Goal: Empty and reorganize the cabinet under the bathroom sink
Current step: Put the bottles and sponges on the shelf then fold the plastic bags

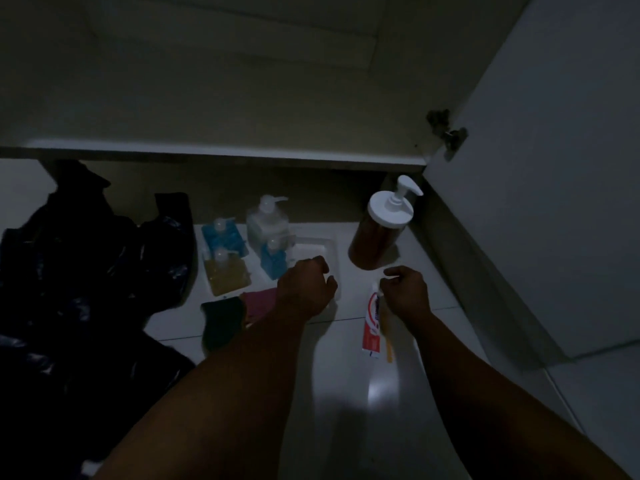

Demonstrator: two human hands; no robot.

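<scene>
The scene is dim. The cabinet (221,155) stands open, its shelf bare. On the floor tiles a white tray (330,249) holds a clear pump bottle (266,221), two blue bottles (221,237) and a yellow bottle (227,275). My left hand (304,285) curls over the tray's front right rim. My right hand (405,289) is closed at the cap end of a red and white toothpaste tube (371,323), which lies flat beside a yellow toothbrush (388,341). A brown pump bottle (377,233) stands just behind my right hand.
A black plastic bag (86,271) is heaped at the left. Dark green and maroon cloths (239,313) lie in front of the tray. The open cabinet door (540,168) stands at the right, its hinge (450,133) visible. Glossy floor tiles (346,393) stretch toward me.
</scene>
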